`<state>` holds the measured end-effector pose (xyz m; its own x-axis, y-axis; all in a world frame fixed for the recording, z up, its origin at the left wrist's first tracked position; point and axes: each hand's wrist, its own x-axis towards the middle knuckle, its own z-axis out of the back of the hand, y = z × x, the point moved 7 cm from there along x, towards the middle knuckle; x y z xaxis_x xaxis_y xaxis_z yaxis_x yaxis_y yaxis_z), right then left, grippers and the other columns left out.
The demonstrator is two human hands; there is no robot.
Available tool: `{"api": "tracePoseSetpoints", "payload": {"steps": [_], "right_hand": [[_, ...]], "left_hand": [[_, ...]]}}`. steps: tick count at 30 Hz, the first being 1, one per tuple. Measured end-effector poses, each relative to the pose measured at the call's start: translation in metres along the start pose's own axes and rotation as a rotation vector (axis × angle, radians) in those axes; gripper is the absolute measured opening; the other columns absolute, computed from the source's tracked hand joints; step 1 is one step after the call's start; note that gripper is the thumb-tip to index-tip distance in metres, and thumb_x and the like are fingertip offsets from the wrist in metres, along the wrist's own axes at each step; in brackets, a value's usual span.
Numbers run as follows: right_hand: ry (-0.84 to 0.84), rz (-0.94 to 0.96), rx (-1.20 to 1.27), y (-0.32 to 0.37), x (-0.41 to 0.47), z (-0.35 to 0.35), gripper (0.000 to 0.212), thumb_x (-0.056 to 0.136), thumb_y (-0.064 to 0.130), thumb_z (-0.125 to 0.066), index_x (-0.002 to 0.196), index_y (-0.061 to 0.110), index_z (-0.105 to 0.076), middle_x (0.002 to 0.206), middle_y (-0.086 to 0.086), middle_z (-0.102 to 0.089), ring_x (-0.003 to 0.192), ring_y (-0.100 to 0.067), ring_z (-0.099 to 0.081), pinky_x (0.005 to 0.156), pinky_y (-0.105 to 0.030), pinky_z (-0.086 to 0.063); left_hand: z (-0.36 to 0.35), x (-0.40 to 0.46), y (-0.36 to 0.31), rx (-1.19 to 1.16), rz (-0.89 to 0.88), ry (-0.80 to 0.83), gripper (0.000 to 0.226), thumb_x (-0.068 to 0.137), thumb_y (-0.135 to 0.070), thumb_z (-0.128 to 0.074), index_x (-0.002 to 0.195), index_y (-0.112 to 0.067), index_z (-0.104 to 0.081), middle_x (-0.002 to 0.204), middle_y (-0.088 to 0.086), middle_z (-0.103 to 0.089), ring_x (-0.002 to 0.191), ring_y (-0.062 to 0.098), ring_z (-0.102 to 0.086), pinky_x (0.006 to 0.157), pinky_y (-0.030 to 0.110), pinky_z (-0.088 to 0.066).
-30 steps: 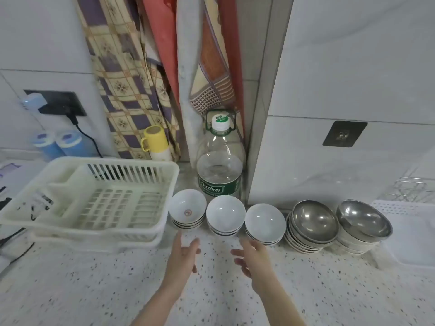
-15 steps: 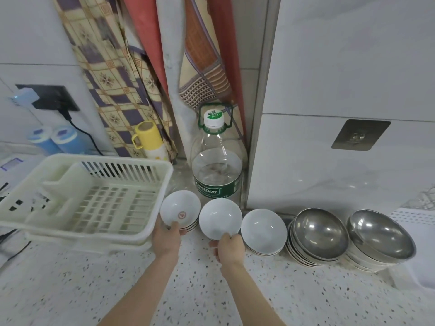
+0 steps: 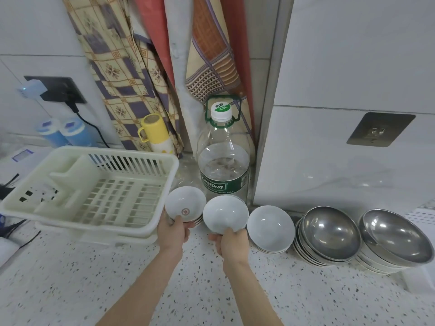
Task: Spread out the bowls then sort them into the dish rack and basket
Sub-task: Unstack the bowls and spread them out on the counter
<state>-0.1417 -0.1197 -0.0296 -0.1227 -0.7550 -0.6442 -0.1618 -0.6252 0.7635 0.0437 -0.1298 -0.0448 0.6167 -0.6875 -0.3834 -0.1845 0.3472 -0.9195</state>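
White bowl stacks: three side by side on speckled counter before water bottle (image 3: 223, 161) | left hand (image 3: 173, 231) grips near rim of red-marked bowl (image 3: 184, 205), thumb over the edge | right hand (image 3: 231, 242) grips middle bowl (image 3: 224, 212), tilted | third stack (image 3: 270, 228) untouched | steel bowl stacks (image 3: 329, 234) right | dish rack (image 3: 94, 187) left, touching nothing held.

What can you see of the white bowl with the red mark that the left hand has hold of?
The white bowl with the red mark looks like glazed ceramic, round and empty, with a small red emblem inside near its front wall. It is tilted toward the camera and tops a short stack of similar bowls, whose rims show beneath it. It sits beside the dish rack, in front of the water bottle. The left hand holds its near rim, thumb inside.
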Motion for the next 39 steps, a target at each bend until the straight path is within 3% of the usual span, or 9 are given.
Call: {"api": "tracePoseSetpoints", "payload": {"steps": [5,8,11,14,22,28,32,39], "right_hand": [[0.071,0.092,0.009,0.010,-0.020,0.004,0.037,0.090,-0.002,-0.029,0.122,0.001,-0.045,0.074,-0.021,-0.070,0.035,-0.008,-0.042,0.040,-0.020,-0.036],[0.107,0.187,0.011,0.015,-0.034,0.010,0.043,0.088,-0.003,-0.029,0.126,0.008,-0.046,0.068,-0.016,-0.072,0.040,-0.009,-0.053,0.043,-0.022,-0.041],[0.119,0.261,0.056,0.017,-0.047,0.018,0.040,0.091,0.000,-0.030,0.125,0.014,-0.045,0.068,-0.013,-0.073,0.046,-0.012,-0.060,0.045,-0.022,-0.045],[0.112,0.313,0.129,0.017,-0.058,0.028,0.035,0.092,0.000,-0.032,0.118,0.017,-0.048,0.068,-0.015,-0.072,0.045,-0.015,-0.057,0.044,-0.020,-0.043],[0.026,0.426,0.189,-0.004,-0.081,0.049,0.035,0.091,0.000,-0.036,0.110,0.021,-0.056,0.067,-0.018,-0.071,0.039,-0.017,-0.050,0.042,-0.020,-0.040],[0.012,0.308,0.137,-0.055,-0.077,0.059,0.037,0.094,0.001,-0.035,0.120,0.019,-0.053,0.065,-0.021,-0.070,0.037,-0.017,-0.050,0.041,-0.019,-0.042],[0.000,0.203,0.053,-0.085,-0.070,0.061,0.035,0.094,0.002,-0.035,0.124,0.014,-0.049,0.063,-0.021,-0.070,0.036,-0.018,-0.050,0.039,-0.021,-0.040],[0.001,0.090,-0.045,-0.099,-0.054,0.055,0.039,0.094,0.003,-0.036,0.131,0.013,-0.045,0.063,-0.021,-0.070,0.038,-0.017,-0.051,0.042,-0.025,-0.037]], "left_hand": [[-0.002,-0.006,-0.001,-0.122,0.007,0.048,0.048,0.092,0.004,-0.045,0.124,-0.031,-0.048,0.068,0.015,-0.070,0.041,0.011,-0.057,0.037,0.020,-0.037],[-0.004,-0.011,-0.007,-0.173,-0.025,0.109,0.050,0.092,0.005,-0.043,0.124,-0.033,-0.049,0.061,0.006,-0.071,0.043,0.012,-0.059,0.036,0.019,-0.036],[-0.006,-0.018,-0.009,-0.185,-0.035,0.169,0.049,0.095,0.003,-0.044,0.129,-0.033,-0.046,0.069,0.012,-0.069,0.044,0.013,-0.057,0.037,0.020,-0.035],[-0.004,-0.033,-0.006,-0.178,-0.061,0.206,0.048,0.097,0.000,-0.046,0.136,-0.027,-0.041,0.066,0.016,-0.062,0.045,0.017,-0.052,0.039,0.023,-0.036],[0.025,-0.081,0.029,-0.139,-0.079,0.289,0.044,0.101,-0.010,-0.049,0.129,-0.044,-0.045,0.060,0.014,-0.064,0.044,0.019,-0.051,0.039,0.028,-0.041],[0.066,-0.082,0.073,-0.057,0.036,0.170,0.046,0.098,-0.005,-0.047,0.133,-0.036,-0.046,0.054,0.004,-0.062,0.042,0.014,-0.047,0.037,0.024,-0.034],[0.082,-0.075,0.084,0.001,0.084,0.135,0.048,0.097,-0.002,-0.044,0.133,-0.035,-0.044,0.054,0.008,-0.058,0.039,0.011,-0.042,0.036,0.022,-0.030],[0.084,-0.061,0.086,0.045,0.087,0.130,0.047,0.097,0.000,-0.041,0.130,-0.035,-0.044,0.072,0.015,-0.059,0.038,0.008,-0.044,0.035,0.020,-0.032]]}}
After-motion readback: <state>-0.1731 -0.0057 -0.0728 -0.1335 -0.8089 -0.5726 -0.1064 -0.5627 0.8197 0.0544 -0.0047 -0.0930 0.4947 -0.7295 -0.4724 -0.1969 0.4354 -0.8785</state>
